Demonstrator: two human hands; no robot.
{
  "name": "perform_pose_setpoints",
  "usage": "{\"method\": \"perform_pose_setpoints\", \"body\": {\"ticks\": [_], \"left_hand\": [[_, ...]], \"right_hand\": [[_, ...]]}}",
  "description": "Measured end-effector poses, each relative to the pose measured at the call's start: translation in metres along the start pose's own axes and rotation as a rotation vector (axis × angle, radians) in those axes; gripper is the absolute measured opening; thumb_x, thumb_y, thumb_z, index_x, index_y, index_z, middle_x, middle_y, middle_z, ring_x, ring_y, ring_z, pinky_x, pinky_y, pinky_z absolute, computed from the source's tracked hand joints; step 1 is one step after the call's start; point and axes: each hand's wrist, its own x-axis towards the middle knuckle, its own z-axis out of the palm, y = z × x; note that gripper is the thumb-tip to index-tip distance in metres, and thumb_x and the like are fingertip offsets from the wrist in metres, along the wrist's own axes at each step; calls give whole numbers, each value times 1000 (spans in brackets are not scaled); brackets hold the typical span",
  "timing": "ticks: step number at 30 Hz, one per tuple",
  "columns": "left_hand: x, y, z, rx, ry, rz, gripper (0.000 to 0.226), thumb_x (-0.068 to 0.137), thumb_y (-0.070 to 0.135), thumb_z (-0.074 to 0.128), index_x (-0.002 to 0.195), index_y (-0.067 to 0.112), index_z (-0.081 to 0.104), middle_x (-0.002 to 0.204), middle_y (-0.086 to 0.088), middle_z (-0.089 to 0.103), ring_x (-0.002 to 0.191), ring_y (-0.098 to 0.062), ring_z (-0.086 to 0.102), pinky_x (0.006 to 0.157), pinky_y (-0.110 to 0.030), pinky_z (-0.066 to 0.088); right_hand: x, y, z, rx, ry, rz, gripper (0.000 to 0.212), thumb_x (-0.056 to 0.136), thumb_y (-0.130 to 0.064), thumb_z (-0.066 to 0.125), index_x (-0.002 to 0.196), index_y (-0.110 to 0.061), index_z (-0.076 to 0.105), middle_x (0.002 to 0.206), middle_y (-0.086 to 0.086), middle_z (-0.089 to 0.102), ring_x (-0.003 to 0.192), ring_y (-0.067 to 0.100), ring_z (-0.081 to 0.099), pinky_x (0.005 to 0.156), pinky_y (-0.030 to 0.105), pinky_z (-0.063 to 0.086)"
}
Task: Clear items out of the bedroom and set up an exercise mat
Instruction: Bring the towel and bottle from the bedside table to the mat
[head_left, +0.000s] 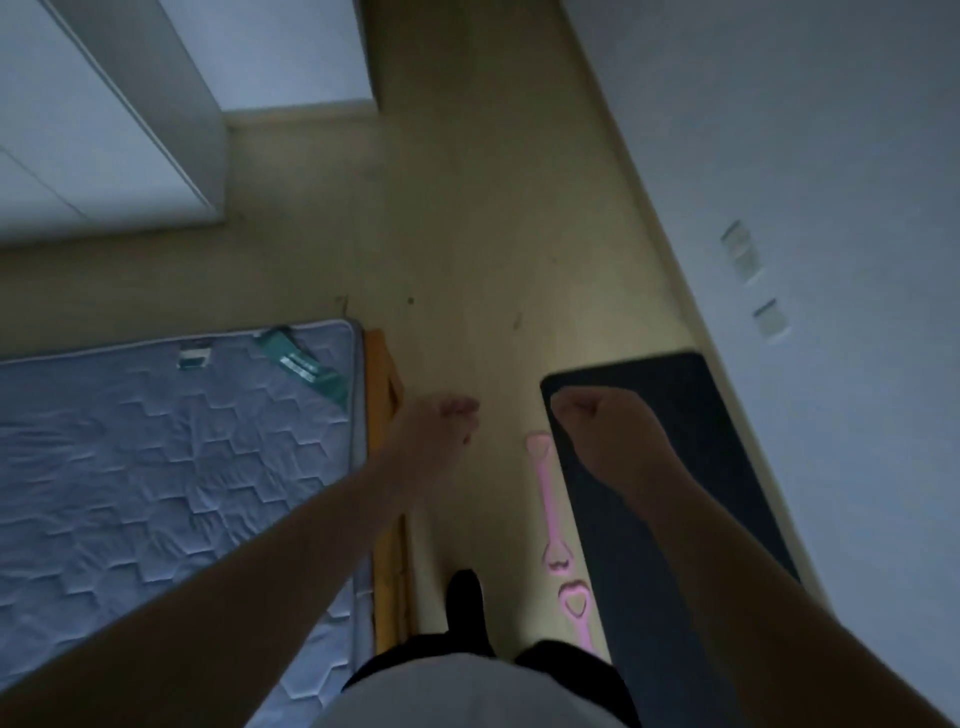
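From the head view, both bare arms reach forward over a pale yellowish floor (467, 208). The right hand (597, 423) is curled into a fist with nothing visible in it. It hangs above the near-left corner of a dark, flat rectangular exercise mat (691, 410), which lies unrolled on the floor along the white wall (805, 130) to that hand's right. The right forearm covers much of the mat's length.

The left hand (441, 426) is smeared by motion blur. No object shows in it, but I cannot tell how far its fingers are bent.

Between the hands and nearer the body, a pink strap with heart-shaped loop ends (548, 499) lies just beside the mat's left edge. A second pink piece (575, 610) is partly cut off by the dark trousers.

Left of the left hand is a quilted pale blue-grey mattress (156, 467) on an orange-brown wooden bed frame (385, 374). Beyond it stands a white cupboard (104, 104).

Small pale plates on the wall (743, 254) are too blurred to identify. One dark foot (466, 597) shows below the hands.
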Motion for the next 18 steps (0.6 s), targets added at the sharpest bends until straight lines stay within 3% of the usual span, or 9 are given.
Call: {"method": "perform_pose_setpoints", "body": {"ticks": [2, 5, 10, 12, 15, 18], "left_hand": [[0, 37, -24, 75, 9, 152, 17, 94, 17, 63, 109, 17, 71, 87, -1, 69, 81, -13, 64, 72, -23, 48], [11, 67, -54, 114, 74, 221, 15, 94, 21, 64, 105, 25, 72, 93, 3, 70, 91, -16, 67, 83, -27, 49], [65, 118, -92, 127, 159, 253, 18, 94, 24, 63, 110, 25, 72, 96, 2, 71, 86, -16, 64, 74, -23, 42], [97, 142, -115, 165, 206, 268, 19, 94, 24, 63, 111, 23, 72, 97, 2, 70, 83, -13, 60, 74, -22, 40], [147, 176, -148, 273, 242, 292, 20, 95, 27, 63, 112, 24, 72, 99, 6, 70, 92, -11, 63, 79, -21, 42], [186, 212, -185, 388, 269, 253, 22, 96, 29, 60, 115, 24, 71, 103, 7, 70, 93, -8, 62, 79, -18, 42]], "right_hand": [[9, -36, -15, -1, -12, -58, 36, 100, -38, 55, 123, -16, 72, 114, 0, 73, 102, 11, 61, 88, 21, 40], [28, -77, -23, 6, -34, -117, 32, 100, -38, 55, 118, -18, 73, 112, -3, 74, 110, 15, 64, 94, 26, 46], [107, -142, -33, -37, -47, -201, 31, 98, -40, 57, 115, -21, 75, 106, -5, 75, 103, 14, 66, 97, 29, 49], [154, -171, -37, -38, -42, -241, 29, 97, -39, 58, 113, -21, 76, 107, -6, 75, 104, 13, 66, 96, 27, 48], [224, -213, -40, -52, -48, -311, 28, 97, -37, 59, 113, -21, 76, 109, -6, 75, 108, 13, 66, 98, 27, 48], [292, -263, -45, -149, -81, -382, 27, 96, -38, 59, 104, -20, 78, 97, -8, 76, 102, 11, 65, 87, 22, 46]]}}
